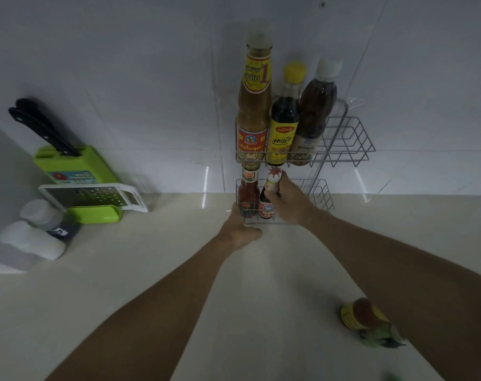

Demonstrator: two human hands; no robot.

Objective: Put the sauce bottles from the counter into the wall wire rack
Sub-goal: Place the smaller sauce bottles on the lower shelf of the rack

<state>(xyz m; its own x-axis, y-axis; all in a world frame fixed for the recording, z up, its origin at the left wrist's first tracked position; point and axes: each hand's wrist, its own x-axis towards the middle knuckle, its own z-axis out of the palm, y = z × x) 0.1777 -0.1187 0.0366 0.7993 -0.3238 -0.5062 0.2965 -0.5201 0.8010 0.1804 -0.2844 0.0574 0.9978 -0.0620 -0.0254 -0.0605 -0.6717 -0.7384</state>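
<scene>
A two-tier wire rack (352,138) hangs on the tiled wall. Its upper tier holds three tall bottles: a brown sauce bottle (254,105), a dark bottle with a yellow cap (284,116) and a dark bottle with a white cap (313,111). In the lower tier stands a red sauce bottle (249,193). Beside it is a small dark bottle with a white neck (269,196), and my right hand (288,202) grips it near the top. My left hand (240,229) holds the lower tier's front left corner. One more bottle (363,316) lies on the counter under my right forearm.
A green knife block (74,166) with black-handled knives stands at the left, a white grater (96,196) leaning on it. Two white-capped containers (38,229) sit in the left corner. The right halves of both rack tiers hold nothing. The pale counter (151,270) stretches toward me.
</scene>
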